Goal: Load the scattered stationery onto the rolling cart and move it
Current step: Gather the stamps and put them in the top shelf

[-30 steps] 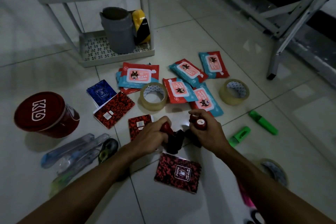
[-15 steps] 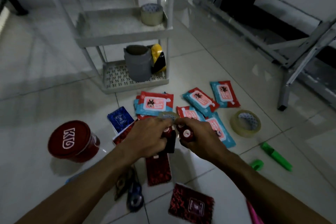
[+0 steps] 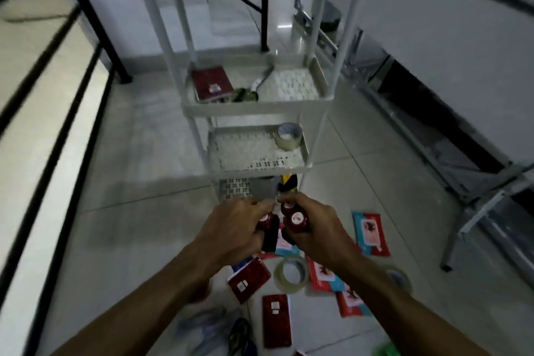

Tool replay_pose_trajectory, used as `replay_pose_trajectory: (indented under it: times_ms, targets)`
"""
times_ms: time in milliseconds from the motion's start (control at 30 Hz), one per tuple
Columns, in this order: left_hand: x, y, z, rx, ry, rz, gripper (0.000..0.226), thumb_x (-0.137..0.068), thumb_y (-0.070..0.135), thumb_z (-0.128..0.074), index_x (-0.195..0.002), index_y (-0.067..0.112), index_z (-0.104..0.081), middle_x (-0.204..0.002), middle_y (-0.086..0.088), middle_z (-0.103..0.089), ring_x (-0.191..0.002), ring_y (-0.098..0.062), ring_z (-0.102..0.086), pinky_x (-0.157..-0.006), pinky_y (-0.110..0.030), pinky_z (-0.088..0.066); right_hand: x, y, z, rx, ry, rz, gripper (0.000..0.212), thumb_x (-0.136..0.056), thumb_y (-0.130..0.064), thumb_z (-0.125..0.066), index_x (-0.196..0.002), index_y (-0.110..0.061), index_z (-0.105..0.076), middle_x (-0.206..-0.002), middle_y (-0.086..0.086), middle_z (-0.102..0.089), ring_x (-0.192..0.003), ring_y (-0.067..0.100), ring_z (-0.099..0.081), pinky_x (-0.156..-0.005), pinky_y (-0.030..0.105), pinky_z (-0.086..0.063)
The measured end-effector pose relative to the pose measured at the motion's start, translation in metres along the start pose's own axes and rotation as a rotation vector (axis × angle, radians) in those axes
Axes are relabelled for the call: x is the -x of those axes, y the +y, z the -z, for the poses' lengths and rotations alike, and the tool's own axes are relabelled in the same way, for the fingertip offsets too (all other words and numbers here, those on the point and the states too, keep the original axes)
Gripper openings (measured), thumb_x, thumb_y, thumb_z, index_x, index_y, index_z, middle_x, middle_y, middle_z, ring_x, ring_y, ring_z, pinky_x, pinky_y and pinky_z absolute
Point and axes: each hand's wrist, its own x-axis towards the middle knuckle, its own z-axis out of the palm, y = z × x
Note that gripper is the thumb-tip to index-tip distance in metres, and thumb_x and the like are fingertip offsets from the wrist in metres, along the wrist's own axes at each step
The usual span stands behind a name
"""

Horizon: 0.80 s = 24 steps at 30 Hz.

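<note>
My left hand [image 3: 231, 228] grips one red-capped stamp [image 3: 267, 224] and my right hand [image 3: 313, 228] grips two red-capped stamps [image 3: 296, 220]; both are raised above the floor in front of the white rolling cart [image 3: 254, 108]. One cart shelf holds a red notebook [image 3: 212, 84] and scissors [image 3: 251, 89]. The shelf below it carries a tape roll [image 3: 289, 136]. On the lowest tray stand a grey cup [image 3: 264, 186] and a yellow-black tape roll [image 3: 289, 182]. Red notebooks [image 3: 248, 279], wipe packs [image 3: 370, 233] and a clear tape roll [image 3: 291, 273] lie scattered on the floor under my arms.
A metal table leg [image 3: 462, 228] stands on the right, with another tape roll [image 3: 400, 279] near it. Black frame legs [image 3: 95, 23] rise at the back left. Pens and a tape dispenser [image 3: 239, 335] lie near the bottom edge, and a green marker [image 3: 385, 350] shows at lower right.
Both hands have lifted the stamps off the floor and carried them up toward the cart. My view has tilted up, bringing the cart's upper shelves into sight.
</note>
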Motion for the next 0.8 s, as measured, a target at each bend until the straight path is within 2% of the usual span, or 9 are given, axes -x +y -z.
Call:
replay_pose_trajectory:
  times_ms: [67,233,333,433,500,567,633,700,800]
  targets:
    - [-0.01,0.003,0.057,0.04,-0.02,0.048,0.034,-0.07,0.027,-0.05,-0.103,0.03,-0.05,-0.086,-0.002,-0.062,-0.078,-0.022,-0.055,-0.059,-0.03,-0.042,-0.022,-0.042,0.031,-0.02,0.0,0.014,0.054,-0.071,-0.01,-0.076,-0.118,-0.029,-0.06,-0.105,-0.011,-0.07,-0.088,0.002,-0.064,-0.076,0.014,-0.049]
    - [-0.033,0.007,0.202,0.021,0.008,0.081,0.035,-0.068,0.028,-0.047,-0.102,0.024,-0.048,-0.088,-0.007,-0.061,-0.08,-0.026,-0.055,-0.058,-0.03,-0.036,-0.079,-0.148,0.108,-0.065,-0.002,0.021,0.055,-0.071,-0.006,-0.076,-0.118,-0.029,-0.06,-0.107,-0.013,-0.067,-0.092,0.003,-0.064,-0.077,0.014,-0.05]
    - [-0.044,0.005,0.285,0.009,0.062,0.08,0.037,-0.067,0.025,-0.05,-0.104,0.022,-0.052,-0.089,-0.007,-0.064,-0.078,-0.027,-0.057,-0.057,-0.029,-0.034,-0.113,-0.211,0.151,-0.099,-0.018,0.012,0.054,-0.072,-0.003,-0.075,-0.118,-0.027,-0.059,-0.103,-0.008,-0.068,-0.087,0.005,-0.065,-0.071,0.02,-0.054]
    - [-0.054,0.005,0.357,0.001,0.103,0.096,0.042,-0.065,0.026,-0.05,-0.107,0.023,-0.054,-0.092,-0.004,-0.066,-0.08,-0.028,-0.059,-0.059,-0.031,-0.043,-0.143,-0.267,0.189,-0.122,-0.003,0.024,0.048,-0.075,-0.002,-0.074,-0.116,-0.024,-0.061,-0.096,-0.008,-0.068,-0.079,0.0,-0.064,-0.062,0.01,-0.049]
    - [-0.059,0.005,0.397,0.017,0.123,0.123,0.047,-0.064,0.027,-0.049,-0.111,0.023,-0.056,-0.095,-0.002,-0.067,-0.084,-0.026,-0.06,-0.06,-0.029,-0.043,-0.162,-0.3,0.21,-0.154,-0.002,0.024,0.042,-0.079,-0.005,-0.073,-0.116,-0.023,-0.061,-0.091,-0.014,-0.066,-0.077,-0.007,-0.063,-0.06,0.006,-0.046]
    - [-0.069,0.003,0.427,0.029,0.109,0.158,0.037,-0.066,0.026,-0.048,-0.102,0.022,-0.054,-0.089,-0.003,-0.066,-0.08,-0.026,-0.059,-0.056,-0.027,-0.036,-0.183,-0.324,0.227,-0.207,0.024,0.007,0.038,-0.083,-0.011,-0.073,-0.115,-0.025,-0.06,-0.092,-0.016,-0.065,-0.08,-0.009,-0.064,-0.06,0.006,-0.047]
    - [-0.08,-0.003,0.447,0.038,0.095,0.21,0.027,-0.068,0.024,-0.051,-0.095,0.023,-0.048,-0.084,-0.004,-0.064,-0.074,-0.026,-0.057,-0.054,-0.029,-0.036,-0.204,-0.337,0.238,-0.247,0.053,-0.011,0.038,-0.085,-0.014,-0.072,-0.117,-0.029,-0.061,-0.104,-0.013,-0.067,-0.089,-0.005,-0.065,-0.065,0.006,-0.048]
    - [-0.097,-0.011,0.458,0.058,0.092,0.267,0.024,-0.07,0.02,-0.055,-0.091,0.024,-0.044,-0.08,-0.005,-0.062,-0.072,-0.026,-0.055,-0.055,-0.03,-0.036,-0.228,-0.339,0.246,-0.259,0.082,-0.035,0.038,-0.085,-0.017,-0.073,-0.117,-0.035,-0.059,-0.111,-0.011,-0.066,-0.094,0.0,-0.065,-0.073,0.014,-0.054]
    - [-0.124,-0.023,0.457,0.033,0.113,0.328,0.033,-0.071,0.019,-0.058,-0.104,0.022,-0.051,-0.082,-0.006,-0.062,-0.076,-0.026,-0.054,-0.059,-0.03,-0.036,-0.261,-0.331,0.252,-0.219,0.133,-0.075,0.039,-0.084,-0.02,-0.072,-0.112,-0.042,-0.056,-0.101,-0.016,-0.063,-0.093,0.009,-0.066,-0.078,0.039,-0.059]
